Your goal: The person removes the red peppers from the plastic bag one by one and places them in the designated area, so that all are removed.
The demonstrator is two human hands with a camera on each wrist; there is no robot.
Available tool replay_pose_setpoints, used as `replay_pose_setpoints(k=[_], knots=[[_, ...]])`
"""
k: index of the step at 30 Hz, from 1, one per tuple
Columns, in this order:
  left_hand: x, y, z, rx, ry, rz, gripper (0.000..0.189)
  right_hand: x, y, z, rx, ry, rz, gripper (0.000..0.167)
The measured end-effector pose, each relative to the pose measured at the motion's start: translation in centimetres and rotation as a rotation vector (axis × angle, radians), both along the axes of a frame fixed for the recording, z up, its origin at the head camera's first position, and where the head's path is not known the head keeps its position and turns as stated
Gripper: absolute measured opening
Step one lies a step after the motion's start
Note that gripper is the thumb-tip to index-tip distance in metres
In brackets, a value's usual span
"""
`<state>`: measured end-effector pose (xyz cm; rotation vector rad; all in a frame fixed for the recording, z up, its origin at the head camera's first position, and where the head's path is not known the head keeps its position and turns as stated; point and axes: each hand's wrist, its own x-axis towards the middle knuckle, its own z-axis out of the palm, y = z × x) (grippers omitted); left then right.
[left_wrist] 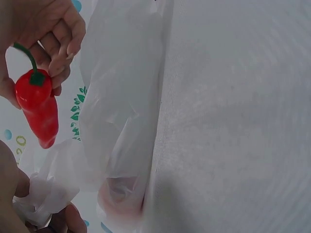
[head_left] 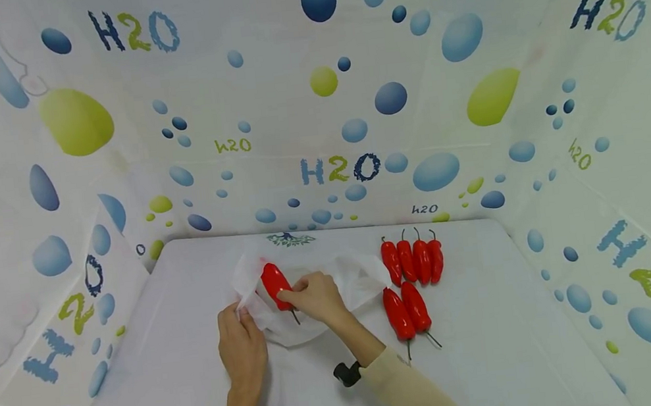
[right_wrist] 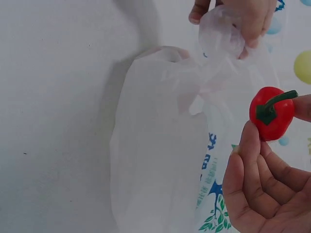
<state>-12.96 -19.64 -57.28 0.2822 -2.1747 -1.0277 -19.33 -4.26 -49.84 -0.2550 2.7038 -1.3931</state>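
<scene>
My right hand (head_left: 315, 299) pinches a red chili pepper (head_left: 275, 284) between thumb and fingers, its green stem toward me. The pepper hangs over a thin white plastic bag (head_left: 360, 282) that lies across the table. My left hand (head_left: 243, 347) grips the bag's gathered left edge. In the left wrist view the pepper (left_wrist: 39, 109) points tip down, above the bunched plastic (left_wrist: 53, 189) that my left fingers hold. A pinkish patch (left_wrist: 121, 194) shows through the bag there. In the right wrist view the pepper (right_wrist: 272, 114) is seen from its stem end, beside the bag (right_wrist: 155, 145).
To the right of the bag, several red peppers (head_left: 422, 261) stand side by side in a back row. Two more peppers (head_left: 398, 314) lie in front of them, stems toward me. A white cloth with printed bubbles (head_left: 390, 98) rises behind the white table (head_left: 495, 344).
</scene>
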Motion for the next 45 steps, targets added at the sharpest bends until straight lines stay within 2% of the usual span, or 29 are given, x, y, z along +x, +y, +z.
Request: replay_pose_setpoints(k=[12,16,30,41,45], knots=[[-0.1,0.0,-0.2,0.009,-0.001,-0.005,0.031,2.0,2.4,-0.6,-0.134,-0.04,-0.027,0.033],[-0.1,0.0,-0.1,0.017,0.001,-0.003,0.032,2.5,3.2,-0.7,-0.158,-0.028,-0.028,0.035],[-0.2,0.1,0.1,0.015,0.041,0.01,0.029,3.7,5.2,-1.7,-0.227,-0.077,-0.07,0.037],[-0.2,0.2,0.0,0.016,0.074,0.017,0.026,4.8,7.6,-2.2,-0.256,-0.094,-0.157,0.037],[-0.2,0.2,0.0,0.021,0.07,0.015,0.026,5.2,8.7,-2.3,-0.278,-0.095,-0.166,0.039]])
